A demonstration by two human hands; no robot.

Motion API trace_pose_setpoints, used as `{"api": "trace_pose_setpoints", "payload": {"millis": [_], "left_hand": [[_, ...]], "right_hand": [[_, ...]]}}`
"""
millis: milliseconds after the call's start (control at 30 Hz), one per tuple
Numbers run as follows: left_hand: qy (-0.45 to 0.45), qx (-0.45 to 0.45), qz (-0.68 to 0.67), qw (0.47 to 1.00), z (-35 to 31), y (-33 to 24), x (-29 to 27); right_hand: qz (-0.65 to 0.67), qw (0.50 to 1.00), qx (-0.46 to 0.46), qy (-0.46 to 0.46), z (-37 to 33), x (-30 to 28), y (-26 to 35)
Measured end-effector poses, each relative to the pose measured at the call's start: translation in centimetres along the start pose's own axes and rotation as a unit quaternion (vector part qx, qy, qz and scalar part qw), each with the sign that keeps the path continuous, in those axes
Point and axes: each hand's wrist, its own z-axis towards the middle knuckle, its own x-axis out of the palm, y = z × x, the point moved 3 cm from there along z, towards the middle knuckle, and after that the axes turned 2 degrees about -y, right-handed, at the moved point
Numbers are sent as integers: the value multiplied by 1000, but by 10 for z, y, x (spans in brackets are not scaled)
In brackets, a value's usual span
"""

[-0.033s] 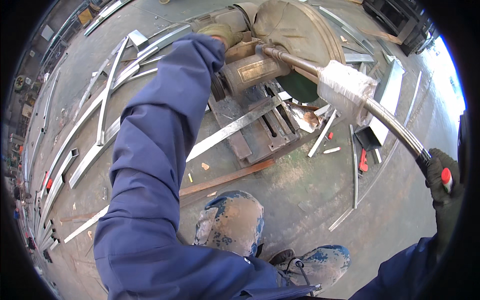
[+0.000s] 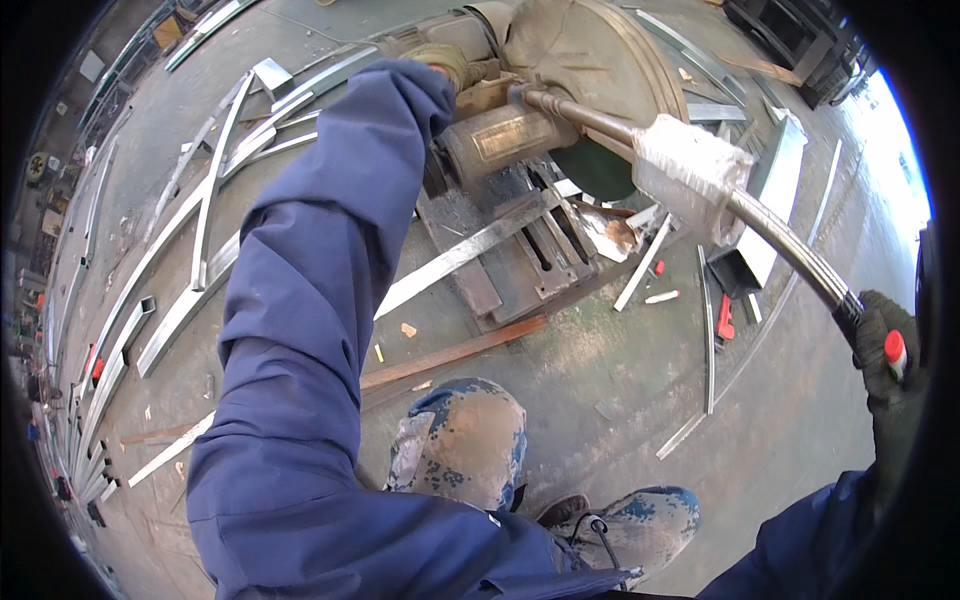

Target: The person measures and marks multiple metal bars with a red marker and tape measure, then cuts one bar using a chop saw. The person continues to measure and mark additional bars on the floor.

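Lever (image 2: 785, 238) toward three o'clock, clamped in fingers of right hand (image 2: 888, 345), likely for control. At twelve, left hand (image 2: 448, 62) on saw (image 2: 510, 138), perhaps steadying; cannot tell finger closure.

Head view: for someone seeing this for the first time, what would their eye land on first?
Probably the big round dusty guard on the machine at top centre, with the gloved left hand beside it. Next, the long metal handle slanting down to the gloved right hand at the right edge, partly wrapped in clear plastic. Then the pale metal bars strewn over the floor at left.
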Motion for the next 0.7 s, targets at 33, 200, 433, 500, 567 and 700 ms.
{"api": "trace_pose_setpoints", "payload": {"millis": [33, 200, 433, 500, 567, 700], "left_hand": [[7, -1, 3, 1000, 5, -6, 6], [11, 5, 13, 1000, 13, -23, 12], [-17, 0, 1, 1000, 10, -29, 2], [-37, -8, -10, 999, 9, -24, -6], [-65, -21, -32, 997, 4, -14, -18], [-211, -46, -147, 965, -43, 17, -66]], "right_hand": [[0, 1000, 5, 2, -3, 0, 5], [25, 998, 56, 8, -34, 1, 20], [130, 980, 145, 33, -100, 21, 39], [174, 969, 169, 48, -118, 36, 45], [218, 954, 192, 72, -138, 52, 54], [313, 902, 256, 148, -191, 93, 73]]}}
